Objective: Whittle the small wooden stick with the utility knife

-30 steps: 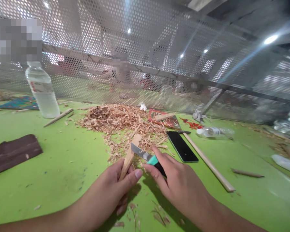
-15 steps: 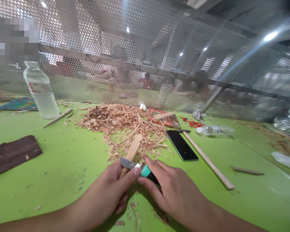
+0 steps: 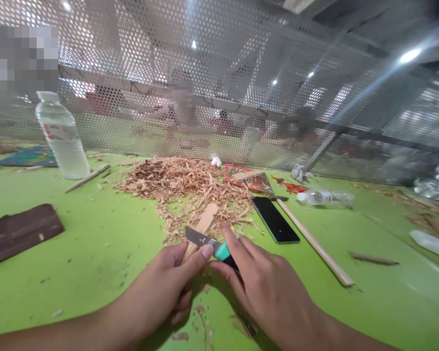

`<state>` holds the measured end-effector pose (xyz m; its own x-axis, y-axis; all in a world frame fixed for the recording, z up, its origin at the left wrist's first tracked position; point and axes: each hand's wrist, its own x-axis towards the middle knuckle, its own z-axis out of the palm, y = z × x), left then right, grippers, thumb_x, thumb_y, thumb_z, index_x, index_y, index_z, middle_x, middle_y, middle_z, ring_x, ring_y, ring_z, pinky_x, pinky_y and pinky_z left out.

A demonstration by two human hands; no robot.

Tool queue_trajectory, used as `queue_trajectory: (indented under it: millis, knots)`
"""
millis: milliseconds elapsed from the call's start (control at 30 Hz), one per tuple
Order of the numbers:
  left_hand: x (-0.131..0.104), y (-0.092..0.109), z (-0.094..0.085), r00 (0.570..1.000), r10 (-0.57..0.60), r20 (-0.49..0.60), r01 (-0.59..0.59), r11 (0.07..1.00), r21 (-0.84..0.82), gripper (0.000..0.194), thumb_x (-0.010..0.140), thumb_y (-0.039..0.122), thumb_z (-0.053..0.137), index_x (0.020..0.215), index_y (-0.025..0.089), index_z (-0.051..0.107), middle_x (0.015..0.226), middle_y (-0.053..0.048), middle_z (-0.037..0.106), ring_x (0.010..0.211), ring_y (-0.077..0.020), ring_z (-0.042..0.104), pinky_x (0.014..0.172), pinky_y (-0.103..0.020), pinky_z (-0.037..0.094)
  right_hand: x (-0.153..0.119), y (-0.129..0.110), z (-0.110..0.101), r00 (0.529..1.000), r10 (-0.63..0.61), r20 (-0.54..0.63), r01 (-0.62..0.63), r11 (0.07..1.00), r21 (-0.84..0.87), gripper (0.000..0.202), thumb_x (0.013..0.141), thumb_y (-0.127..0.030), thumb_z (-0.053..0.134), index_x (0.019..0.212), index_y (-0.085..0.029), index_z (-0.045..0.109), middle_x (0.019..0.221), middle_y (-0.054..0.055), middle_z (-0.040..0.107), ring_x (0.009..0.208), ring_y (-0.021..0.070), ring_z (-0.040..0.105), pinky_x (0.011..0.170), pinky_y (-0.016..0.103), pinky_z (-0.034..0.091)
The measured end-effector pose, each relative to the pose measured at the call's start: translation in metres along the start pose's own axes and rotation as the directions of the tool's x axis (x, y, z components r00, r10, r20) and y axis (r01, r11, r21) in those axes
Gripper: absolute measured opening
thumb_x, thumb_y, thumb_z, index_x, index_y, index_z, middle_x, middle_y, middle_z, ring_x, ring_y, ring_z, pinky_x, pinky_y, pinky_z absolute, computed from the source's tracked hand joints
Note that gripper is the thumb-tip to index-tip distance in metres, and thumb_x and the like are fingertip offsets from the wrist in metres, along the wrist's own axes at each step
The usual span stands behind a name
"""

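Observation:
My left hand [image 3: 171, 280] is closed around the lower end of a flat, pale wooden piece [image 3: 206, 219], which points up and away from me. In my right hand [image 3: 265, 278] is a utility knife [image 3: 223, 251] with a teal and black handle. Its metal blade lies across the wood, tip to the left. My left thumb presses by the base of the blade. Beyond the wood, a heap of curled wood shavings [image 3: 175, 178] covers the middle of the green table [image 3: 106, 263].
A phone [image 3: 276, 219] and a long-handled hammer [image 3: 314, 243] lie to the right, near a lying bottle [image 3: 325, 197] and a pencil [image 3: 373, 258]. On the left are an upright water bottle [image 3: 64, 141], a stick [image 3: 88, 179] and a brown sheet [image 3: 22, 231]. Perforated metal screen [image 3: 219, 117] behind.
The knife blade has shifted slightly up and right along the wood and is tilted more. My right hand has moved slightly right, and the wood's far end has shifted a little right.

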<state>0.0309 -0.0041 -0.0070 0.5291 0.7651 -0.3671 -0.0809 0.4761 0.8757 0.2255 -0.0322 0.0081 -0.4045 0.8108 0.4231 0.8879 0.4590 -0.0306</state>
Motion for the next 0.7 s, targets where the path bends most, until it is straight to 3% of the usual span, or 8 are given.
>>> queue_trajectory:
  millis: [167,400,533,700]
  knots:
    - [0.001,0.002,-0.001,1.0,0.011,-0.001,-0.011,1.0,0.01,0.055,0.083,0.072,0.08,0.085,0.026,0.051,0.045,0.017,0.034,0.037,-0.0046,0.024,0.036,-0.014,0.03,0.002,0.007,-0.002,0.998,0.054,0.025,-0.055,0.997,0.051,0.071,0.118,-0.053,0.024,0.148,-0.002,0.061,0.114,0.025,0.082,0.079,0.036,0.083,0.056,0.046,0.068]
    - [0.002,0.002,-0.004,0.999,0.017,0.036,-0.016,1.0,-0.021,0.051,0.083,0.062,0.086,0.082,0.025,0.052,0.048,0.015,0.036,0.041,-0.0046,0.025,0.039,-0.015,0.031,0.004,0.012,-0.001,0.952,0.042,0.304,-0.114,0.968,0.222,0.052,0.111,-0.042,0.055,0.148,-0.006,0.063,0.113,0.02,0.082,0.091,0.0379,0.082,0.074,0.048,0.067]
    - [0.001,0.002,-0.005,0.999,-0.002,0.046,0.002,1.0,0.008,0.052,0.083,0.062,0.086,0.078,0.024,0.051,0.046,0.015,0.034,0.041,-0.0045,0.024,0.039,-0.015,0.03,0.006,0.011,-0.005,0.943,0.009,0.334,-0.102,0.959,0.263,0.047,0.111,-0.042,0.056,0.143,-0.009,0.066,0.108,0.017,0.082,0.091,0.0385,0.081,0.073,0.047,0.064]
    - [0.003,0.002,-0.005,0.998,0.012,0.059,-0.013,1.0,0.008,0.055,0.08,0.067,0.086,0.074,0.024,0.052,0.045,0.014,0.035,0.039,-0.0044,0.025,0.039,-0.016,0.029,0.007,0.013,-0.005,0.943,-0.024,0.331,-0.077,0.955,0.287,0.05,0.11,-0.041,0.059,0.147,-0.008,0.063,0.117,0.019,0.081,0.098,0.0388,0.081,0.079,0.048,0.063]
